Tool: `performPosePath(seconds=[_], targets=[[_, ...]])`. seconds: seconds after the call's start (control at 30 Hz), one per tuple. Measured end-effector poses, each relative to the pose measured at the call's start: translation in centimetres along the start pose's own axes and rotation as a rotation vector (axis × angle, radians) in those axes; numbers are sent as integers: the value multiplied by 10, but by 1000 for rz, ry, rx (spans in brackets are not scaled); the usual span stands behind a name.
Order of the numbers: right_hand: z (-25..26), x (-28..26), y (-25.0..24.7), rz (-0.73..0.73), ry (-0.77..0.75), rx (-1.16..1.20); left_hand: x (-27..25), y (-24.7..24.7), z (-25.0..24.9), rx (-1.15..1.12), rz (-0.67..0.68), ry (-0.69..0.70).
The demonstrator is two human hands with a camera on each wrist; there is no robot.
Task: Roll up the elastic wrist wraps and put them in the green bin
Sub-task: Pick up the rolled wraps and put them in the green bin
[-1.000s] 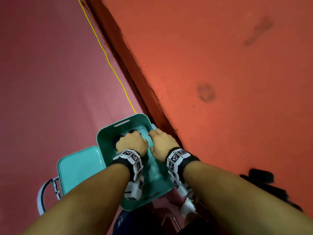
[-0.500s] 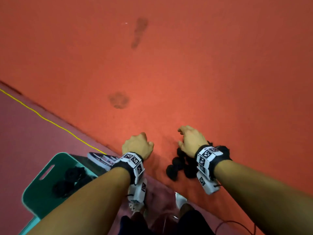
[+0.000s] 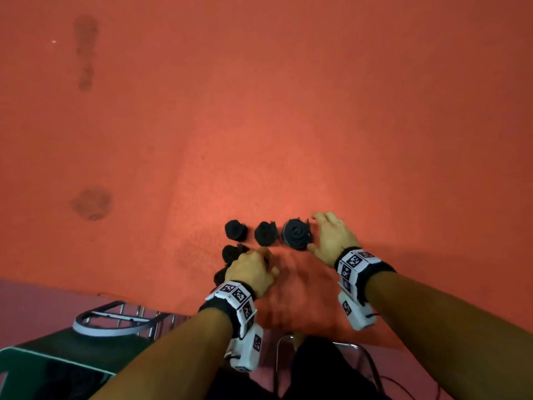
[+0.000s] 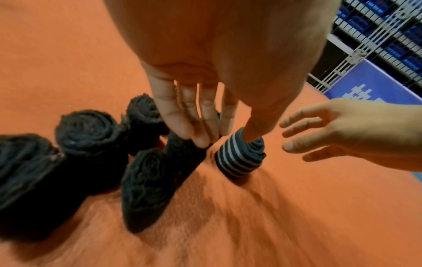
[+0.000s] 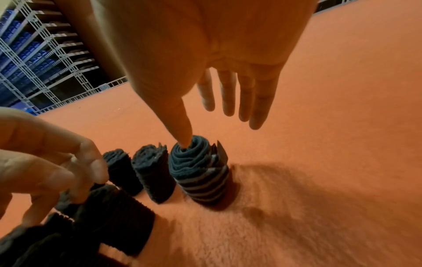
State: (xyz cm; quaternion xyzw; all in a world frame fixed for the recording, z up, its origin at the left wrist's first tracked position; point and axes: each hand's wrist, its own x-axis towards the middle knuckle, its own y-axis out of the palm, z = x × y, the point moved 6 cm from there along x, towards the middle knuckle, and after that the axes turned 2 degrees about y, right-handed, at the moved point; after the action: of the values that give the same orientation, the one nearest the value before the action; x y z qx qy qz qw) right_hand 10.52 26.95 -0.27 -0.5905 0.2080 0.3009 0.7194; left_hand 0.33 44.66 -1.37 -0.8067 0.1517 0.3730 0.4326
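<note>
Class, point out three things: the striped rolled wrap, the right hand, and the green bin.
striped rolled wrap (image 5: 203, 182), right wrist view, striped side.
right hand (image 3: 331, 238), head view, back of hand.
green bin (image 3: 43, 356), head view, top rim.

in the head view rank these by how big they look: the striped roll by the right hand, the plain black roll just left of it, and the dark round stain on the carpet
1. Dark round stain, largest.
2. Striped roll.
3. Plain black roll, slightly smaller than the striped one.

The stain lies farther from the camera, so its real size may be greater than it looks.
</note>
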Motion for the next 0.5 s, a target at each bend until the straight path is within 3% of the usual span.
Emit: performPosePath(seconds=[0.27, 0.5], targets=[[30, 35, 42, 122, -124, -17, -6, -15, 21, -20, -61, -105], [26, 48, 50, 106, -108, -37, 19, -32, 8, 22, -154, -58]])
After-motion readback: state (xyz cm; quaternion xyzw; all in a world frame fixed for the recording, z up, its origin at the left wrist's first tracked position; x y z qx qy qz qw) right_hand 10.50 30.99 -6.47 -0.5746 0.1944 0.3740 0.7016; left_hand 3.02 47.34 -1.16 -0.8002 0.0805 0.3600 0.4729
